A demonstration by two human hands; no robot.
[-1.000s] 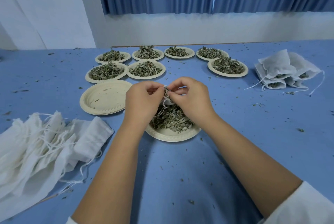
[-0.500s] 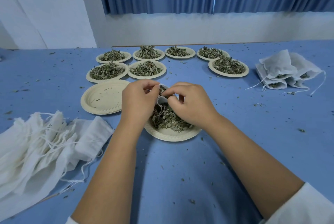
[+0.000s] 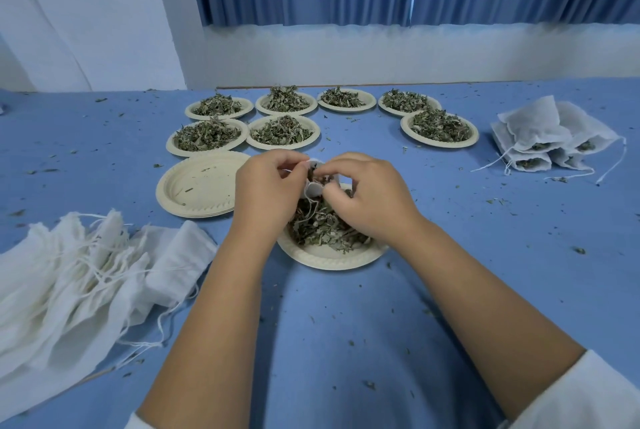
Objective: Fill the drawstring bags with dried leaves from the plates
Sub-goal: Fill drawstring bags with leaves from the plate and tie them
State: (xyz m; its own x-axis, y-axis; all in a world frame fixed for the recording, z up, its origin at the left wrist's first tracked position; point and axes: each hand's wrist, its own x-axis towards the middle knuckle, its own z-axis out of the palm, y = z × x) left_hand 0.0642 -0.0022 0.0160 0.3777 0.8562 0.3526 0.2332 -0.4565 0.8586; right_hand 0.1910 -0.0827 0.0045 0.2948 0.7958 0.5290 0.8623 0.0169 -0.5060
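Landmark: near plate [image 3: 332, 260], on the blue table [image 3: 346, 342] directly under both hands, heaped with dried leaves [image 3: 322, 236]. Just left of it and slightly beyond: a stack of empty plates [image 3: 201, 186]. Beyond it, near the far table edge: seven loaded plates [image 3: 282, 146] in two rough rows. Well left of it: a loose pile of empty white bags [image 3: 86, 272], cords tangled. Far right of it: a heap of filled bags [image 3: 550, 141], strings trailing. Leaf crumbs were scattered all round. Both forearms reached in from the near edge and covered the plate's far half. The drawstring bag [image 3: 313, 189] sat above the leaf heap, between the hands and mostly hidden by them. Left hand [image 3: 266, 193]: fingers curled, pinching one side of the bag's mouth. Right hand [image 3: 370, 200]: knuckles up, thumb and fingertips pinched on the other side, leaves showing at the opening.
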